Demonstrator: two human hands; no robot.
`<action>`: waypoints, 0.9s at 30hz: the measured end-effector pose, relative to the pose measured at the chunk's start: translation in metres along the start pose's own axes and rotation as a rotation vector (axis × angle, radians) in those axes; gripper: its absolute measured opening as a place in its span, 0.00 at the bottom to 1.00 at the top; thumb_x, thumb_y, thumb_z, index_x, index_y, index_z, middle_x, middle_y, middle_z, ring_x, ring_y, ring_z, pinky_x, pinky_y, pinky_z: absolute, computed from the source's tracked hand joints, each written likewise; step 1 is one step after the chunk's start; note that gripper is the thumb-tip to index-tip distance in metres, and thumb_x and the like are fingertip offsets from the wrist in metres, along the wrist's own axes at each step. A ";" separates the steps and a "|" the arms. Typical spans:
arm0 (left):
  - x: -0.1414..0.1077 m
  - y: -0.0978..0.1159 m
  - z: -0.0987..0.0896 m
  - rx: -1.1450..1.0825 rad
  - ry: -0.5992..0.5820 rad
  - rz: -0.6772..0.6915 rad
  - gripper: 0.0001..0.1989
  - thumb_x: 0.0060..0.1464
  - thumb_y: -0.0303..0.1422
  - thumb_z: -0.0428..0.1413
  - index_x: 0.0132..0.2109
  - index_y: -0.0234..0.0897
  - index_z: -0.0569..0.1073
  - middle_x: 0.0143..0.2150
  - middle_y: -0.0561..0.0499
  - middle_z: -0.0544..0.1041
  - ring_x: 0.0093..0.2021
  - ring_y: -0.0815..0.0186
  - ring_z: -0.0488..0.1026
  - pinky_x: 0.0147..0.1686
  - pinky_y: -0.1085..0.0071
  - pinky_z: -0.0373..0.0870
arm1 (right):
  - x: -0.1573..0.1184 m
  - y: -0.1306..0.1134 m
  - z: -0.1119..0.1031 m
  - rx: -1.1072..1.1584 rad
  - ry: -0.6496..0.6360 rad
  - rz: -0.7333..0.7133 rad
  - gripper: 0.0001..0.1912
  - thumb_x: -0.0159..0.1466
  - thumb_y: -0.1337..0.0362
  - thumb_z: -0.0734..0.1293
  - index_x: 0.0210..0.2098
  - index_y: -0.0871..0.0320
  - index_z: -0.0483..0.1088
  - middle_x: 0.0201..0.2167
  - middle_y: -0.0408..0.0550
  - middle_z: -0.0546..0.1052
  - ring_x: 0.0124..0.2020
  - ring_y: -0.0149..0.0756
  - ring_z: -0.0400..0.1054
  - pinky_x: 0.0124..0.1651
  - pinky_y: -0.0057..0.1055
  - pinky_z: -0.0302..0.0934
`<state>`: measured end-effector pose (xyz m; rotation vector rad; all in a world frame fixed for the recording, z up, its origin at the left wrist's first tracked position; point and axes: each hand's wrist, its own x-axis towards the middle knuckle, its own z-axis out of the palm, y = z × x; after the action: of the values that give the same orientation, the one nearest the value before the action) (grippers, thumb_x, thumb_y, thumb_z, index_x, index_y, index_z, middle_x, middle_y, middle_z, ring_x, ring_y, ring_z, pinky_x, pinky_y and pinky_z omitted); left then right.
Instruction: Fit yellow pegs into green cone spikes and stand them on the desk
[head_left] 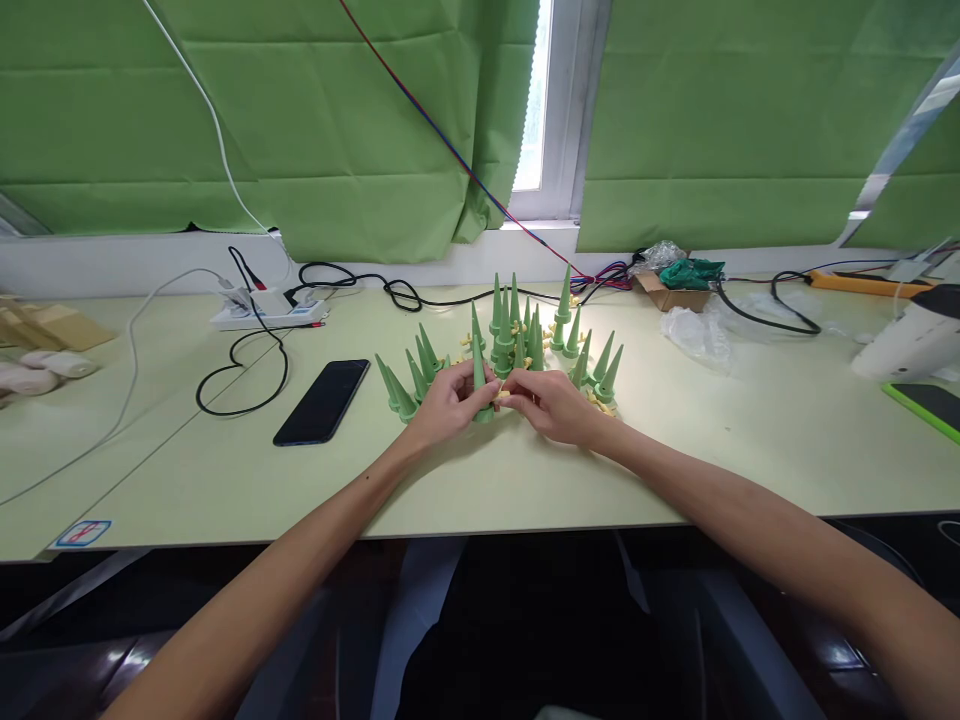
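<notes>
My left hand (451, 402) is closed around a green plastic cone (479, 372), which stands upright with its point up. Close beside it, my right hand (551, 402) pinches a small yellow piece (503, 394) against the cone's right side, low down. Whether the yellow piece is fixed to the cone, I cannot tell. Behind and to both sides of my hands stand several more green cones (506, 335), with small yellow pieces among them (602, 404). Part of this group is hidden by my fingers.
A black phone (322, 402) lies left of my hands. Farther left are a white power strip (268, 310) and loose black cables (241, 408). At the back right sits a small cardboard box (670, 295) beside clear plastic bags (697, 338). The table's front edge runs below my forearms.
</notes>
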<state>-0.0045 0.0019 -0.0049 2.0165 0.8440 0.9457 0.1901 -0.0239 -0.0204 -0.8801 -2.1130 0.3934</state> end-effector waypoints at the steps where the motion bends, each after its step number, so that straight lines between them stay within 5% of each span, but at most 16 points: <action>1: 0.000 0.000 0.000 0.002 -0.005 -0.003 0.15 0.59 0.44 0.55 0.33 0.36 0.71 0.26 0.52 0.73 0.24 0.70 0.62 0.23 0.72 0.54 | 0.000 0.000 0.000 -0.003 -0.003 0.004 0.10 0.69 0.62 0.61 0.31 0.57 0.66 0.19 0.39 0.64 0.21 0.29 0.55 0.27 0.27 0.48; 11: 0.001 0.000 0.002 0.063 0.030 -0.020 0.16 0.60 0.46 0.53 0.36 0.36 0.71 0.25 0.53 0.70 0.22 0.72 0.56 0.23 0.72 0.52 | 0.000 0.000 0.002 0.027 0.016 0.082 0.09 0.69 0.62 0.61 0.32 0.57 0.65 0.21 0.39 0.66 0.22 0.28 0.56 0.28 0.27 0.50; 18: 0.003 -0.001 0.005 0.180 0.145 -0.012 0.16 0.62 0.47 0.51 0.39 0.37 0.71 0.27 0.54 0.69 0.22 0.71 0.59 0.24 0.72 0.55 | 0.000 -0.001 0.007 0.029 0.217 0.173 0.12 0.70 0.56 0.61 0.45 0.58 0.65 0.20 0.37 0.66 0.20 0.29 0.57 0.27 0.28 0.51; 27: 0.006 -0.016 0.007 0.438 0.113 -0.018 0.18 0.62 0.45 0.51 0.30 0.37 0.64 0.23 0.54 0.65 0.23 0.68 0.58 0.26 0.70 0.53 | 0.000 -0.003 0.010 -0.168 0.148 0.220 0.13 0.68 0.64 0.62 0.26 0.57 0.63 0.17 0.39 0.63 0.19 0.30 0.53 0.28 0.30 0.48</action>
<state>0.0005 0.0120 -0.0193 2.3324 1.2135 0.9305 0.1812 -0.0257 -0.0248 -1.2081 -1.9403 0.2558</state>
